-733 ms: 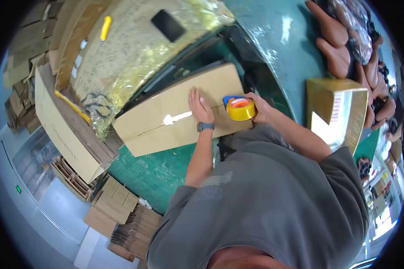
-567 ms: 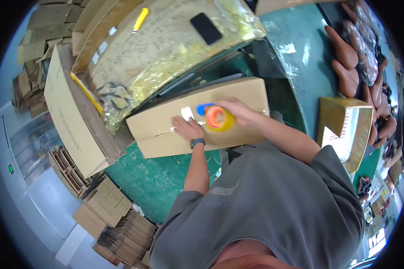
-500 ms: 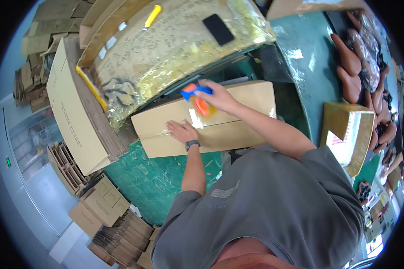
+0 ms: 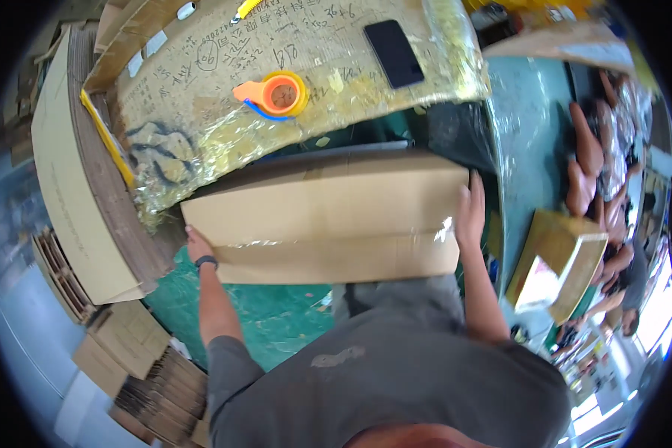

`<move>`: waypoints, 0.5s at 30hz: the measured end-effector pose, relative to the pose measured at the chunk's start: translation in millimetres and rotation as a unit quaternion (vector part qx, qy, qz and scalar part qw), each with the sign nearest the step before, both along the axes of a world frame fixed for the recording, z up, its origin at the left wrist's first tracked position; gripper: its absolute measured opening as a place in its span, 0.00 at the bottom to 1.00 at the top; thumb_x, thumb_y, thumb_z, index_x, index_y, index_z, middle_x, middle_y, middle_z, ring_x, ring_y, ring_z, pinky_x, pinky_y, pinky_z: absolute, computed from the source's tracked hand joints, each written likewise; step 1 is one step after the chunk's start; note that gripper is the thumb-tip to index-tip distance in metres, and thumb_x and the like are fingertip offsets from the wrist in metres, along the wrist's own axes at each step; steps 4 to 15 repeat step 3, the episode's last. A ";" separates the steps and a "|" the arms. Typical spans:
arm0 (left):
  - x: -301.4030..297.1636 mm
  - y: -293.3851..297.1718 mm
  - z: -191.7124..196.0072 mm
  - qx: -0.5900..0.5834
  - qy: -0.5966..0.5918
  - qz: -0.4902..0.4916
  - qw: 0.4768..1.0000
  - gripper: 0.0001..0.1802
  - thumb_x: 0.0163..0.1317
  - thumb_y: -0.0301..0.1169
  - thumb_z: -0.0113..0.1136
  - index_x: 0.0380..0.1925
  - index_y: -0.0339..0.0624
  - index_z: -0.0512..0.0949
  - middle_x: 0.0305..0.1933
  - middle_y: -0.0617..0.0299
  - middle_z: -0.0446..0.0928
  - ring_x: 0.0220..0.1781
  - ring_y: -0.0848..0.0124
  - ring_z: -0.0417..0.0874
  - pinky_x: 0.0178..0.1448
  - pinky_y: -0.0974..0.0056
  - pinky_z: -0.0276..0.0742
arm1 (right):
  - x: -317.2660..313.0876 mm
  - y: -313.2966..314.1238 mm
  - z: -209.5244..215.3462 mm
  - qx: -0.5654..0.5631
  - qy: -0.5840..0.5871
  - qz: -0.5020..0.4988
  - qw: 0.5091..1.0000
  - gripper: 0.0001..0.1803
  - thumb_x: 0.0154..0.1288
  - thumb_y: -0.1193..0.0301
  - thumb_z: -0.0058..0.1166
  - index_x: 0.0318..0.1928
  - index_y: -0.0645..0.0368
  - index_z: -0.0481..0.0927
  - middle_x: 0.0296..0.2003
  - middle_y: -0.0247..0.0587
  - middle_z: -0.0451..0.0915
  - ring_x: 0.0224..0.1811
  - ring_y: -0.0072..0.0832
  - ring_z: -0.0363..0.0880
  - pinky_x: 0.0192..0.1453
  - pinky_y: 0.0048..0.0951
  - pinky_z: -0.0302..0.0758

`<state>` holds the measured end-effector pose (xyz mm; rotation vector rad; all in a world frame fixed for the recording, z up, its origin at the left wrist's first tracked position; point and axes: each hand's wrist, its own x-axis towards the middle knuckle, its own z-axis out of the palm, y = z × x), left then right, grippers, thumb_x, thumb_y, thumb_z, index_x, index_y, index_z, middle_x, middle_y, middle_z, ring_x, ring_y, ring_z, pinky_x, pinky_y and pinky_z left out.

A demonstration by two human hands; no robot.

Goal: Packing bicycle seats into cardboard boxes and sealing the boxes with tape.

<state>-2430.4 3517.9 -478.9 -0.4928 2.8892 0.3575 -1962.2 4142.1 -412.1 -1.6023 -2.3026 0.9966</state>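
A long brown cardboard box (image 4: 328, 205) lies crosswise in front of me, with clear tape shining along its lower seam. My left hand (image 4: 198, 246), with a dark band at the wrist, grips the box's left end. Against the right end presses my right hand (image 4: 470, 216), fingers straight along the cardboard, so the box is held between both hands. Beyond the box, an orange and blue tape dispenser (image 4: 263, 92) with a yellow roll rests on a tape-covered cardboard worktop (image 4: 201, 112), touched by neither hand.
A black phone (image 4: 394, 54) and a yellow cutter (image 4: 247, 7) lie on the worktop. Flat cardboard sheets (image 4: 71, 179) lean at the left, with more cartons (image 4: 127, 336) below. To the right are an open-topped box (image 4: 526, 250) and several brown curved pieces (image 4: 586, 142).
The tape dispenser has left my right hand and now lies on the worktop. Both hands have moved apart to the box's ends. The box is turned, its long side showing differently.
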 end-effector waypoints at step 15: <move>-3.8 25.1 -22.0 -0.090 -0.016 0.037 0.995 0.57 0.82 0.77 0.31 0.66 0.34 0.87 0.64 0.30 0.88 0.70 0.34 0.86 0.75 0.40 0.77 | 45.8 8.8 -64.4 -0.465 0.205 -0.178 0.842 0.53 0.88 0.28 0.30 0.94 0.51 0.52 0.94 0.49 0.50 0.96 0.43 0.46 0.98 0.46 0.43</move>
